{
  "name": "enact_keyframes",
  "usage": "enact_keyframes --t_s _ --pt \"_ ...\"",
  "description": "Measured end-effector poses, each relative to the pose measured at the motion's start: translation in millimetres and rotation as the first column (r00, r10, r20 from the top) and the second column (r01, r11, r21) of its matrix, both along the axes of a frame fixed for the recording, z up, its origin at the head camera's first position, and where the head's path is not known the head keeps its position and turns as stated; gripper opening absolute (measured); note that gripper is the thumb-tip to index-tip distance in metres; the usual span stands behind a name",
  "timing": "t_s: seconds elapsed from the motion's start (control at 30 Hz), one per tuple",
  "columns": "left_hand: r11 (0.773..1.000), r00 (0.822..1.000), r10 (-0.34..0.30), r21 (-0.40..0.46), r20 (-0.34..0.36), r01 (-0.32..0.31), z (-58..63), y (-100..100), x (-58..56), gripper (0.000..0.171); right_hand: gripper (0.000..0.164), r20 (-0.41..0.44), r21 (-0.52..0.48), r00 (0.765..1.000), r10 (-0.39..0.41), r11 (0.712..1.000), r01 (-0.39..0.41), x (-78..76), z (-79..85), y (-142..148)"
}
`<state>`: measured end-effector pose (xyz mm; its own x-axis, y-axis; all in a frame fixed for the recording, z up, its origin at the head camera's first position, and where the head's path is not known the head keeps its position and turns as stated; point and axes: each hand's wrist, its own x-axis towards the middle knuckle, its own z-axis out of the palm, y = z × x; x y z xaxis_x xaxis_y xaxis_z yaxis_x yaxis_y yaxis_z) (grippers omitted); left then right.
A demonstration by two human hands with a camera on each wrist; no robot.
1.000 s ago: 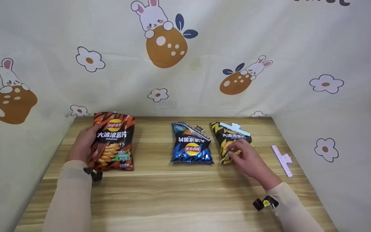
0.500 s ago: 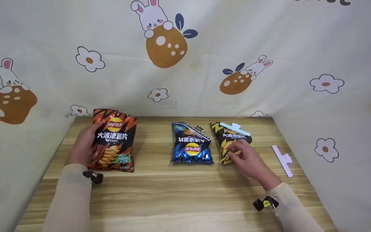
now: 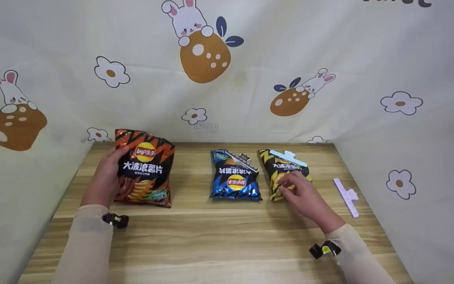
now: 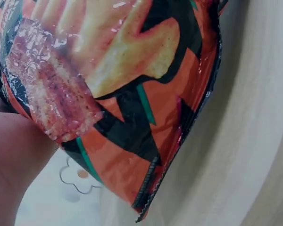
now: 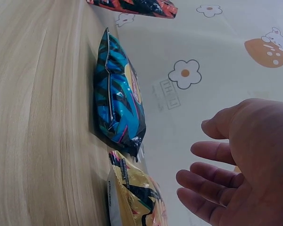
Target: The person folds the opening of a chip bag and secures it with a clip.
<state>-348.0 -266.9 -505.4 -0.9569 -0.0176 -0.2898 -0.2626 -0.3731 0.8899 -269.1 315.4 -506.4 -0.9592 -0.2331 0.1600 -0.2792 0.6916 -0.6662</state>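
My left hand [image 3: 103, 179] grips an orange and black chip bag [image 3: 144, 177] by its left side, thumb on the front and the other fingers hidden behind. The bag stands tipped up with its printed front toward me; in the left wrist view its bottom corner shows above the wood. My right hand [image 3: 307, 199] hovers over a yellow and black chip bag [image 3: 276, 169] with fingers loosely bent and nothing between them. The right wrist view shows a gap between those fingers and the bag. A light blue bag clip [image 3: 288, 157] lies across the yellow bag's far end.
Between the hands lies a blue chip bag [image 3: 233, 185], print upside down, with a dark, silvery clip [image 3: 240, 161] slanting across its far end. A lilac bag clip [image 3: 346, 198] lies near the right table edge. Printed cloth [image 3: 242, 98] rises behind the wooden table [image 3: 211, 244].
My left hand has raised the orange chip bag, tilted it up toward me and shifted it slightly right. The right hand and the other bags have kept their places.
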Motion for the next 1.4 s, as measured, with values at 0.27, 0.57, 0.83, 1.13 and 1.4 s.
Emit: enact_keyframes --t_s 0.27,0.57,0.83,1.13,1.4 --pt "0.999 0.993 -0.046 -0.013 -0.106 0.045 13.8 22.1 7.7 0.047 0.016 0.006 -0.003 1.000 0.002 1.000 -0.002 -0.7 -0.1 -0.5" --pt "0.988 0.972 -0.115 -0.128 -0.205 0.090 30.7 50.1 19.5 0.029 0.015 0.005 -0.023 1.000 0.009 1.000 -0.009 -1.9 0.4 -0.9" --pt "0.986 0.938 -0.159 -0.106 -0.309 0.132 44.8 73.7 32.4 0.026 0.009 -0.025 -0.020 1.000 0.004 1.000 -0.005 -2.4 0.0 -1.3" --pt "0.977 0.895 -0.207 -0.126 -0.395 0.171 52.9 117.8 47.8 0.035 0.009 0.006 -0.025 1.000 -0.003 1.000 0.004 -2.1 2.2 -2.6" --pt "0.987 0.900 -0.156 -0.027 -0.408 0.159 40.1 171.6 61.8 0.038 0.009 0.026 -0.039 1.000 -0.002 0.999 0.003 -2.6 3.1 -3.0"
